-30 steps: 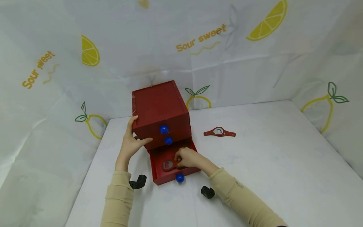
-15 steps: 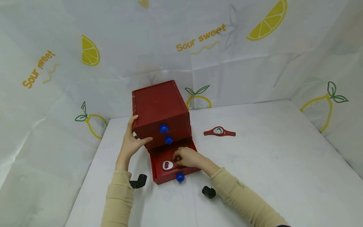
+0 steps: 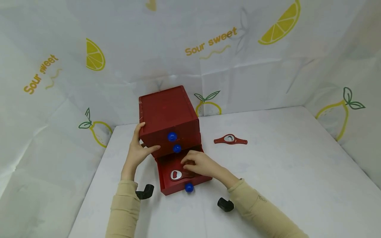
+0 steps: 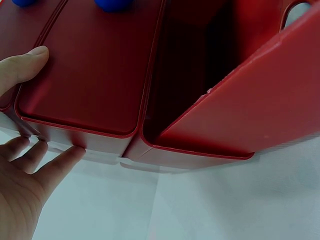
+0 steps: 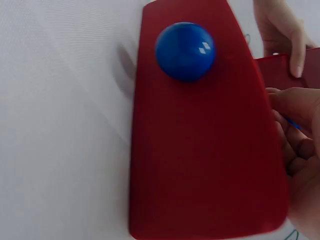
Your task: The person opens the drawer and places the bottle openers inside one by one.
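Note:
A red drawer cabinet (image 3: 166, 107) with blue knobs stands at the table's back, its bottom drawer (image 3: 161, 177) pulled out. Spread across the cabinet's front left corner, my left hand (image 3: 137, 153) rests its thumb on the front and its fairly straight fingers against the side; the left wrist view shows this contact. A red bottle opener (image 3: 183, 175) with a metal plate lies inside the drawer near its front. Just above it hovers my right hand (image 3: 202, 163), fingers loosely bent and holding nothing. In the right wrist view the drawer front (image 5: 205, 150) covers part of that hand.
A second red bottle opener (image 3: 235, 139) lies on the white table (image 3: 276, 158), right of the cabinet. Black wrist-worn pieces (image 3: 225, 205) sit below both wrists. A white sheet (image 3: 125, 49) with lemon prints hangs behind and at the sides.
My right hand has let go of the bottle opener, leaving it in the drawer, and has lifted slightly up and right. My left hand has stayed on the cabinet corner.

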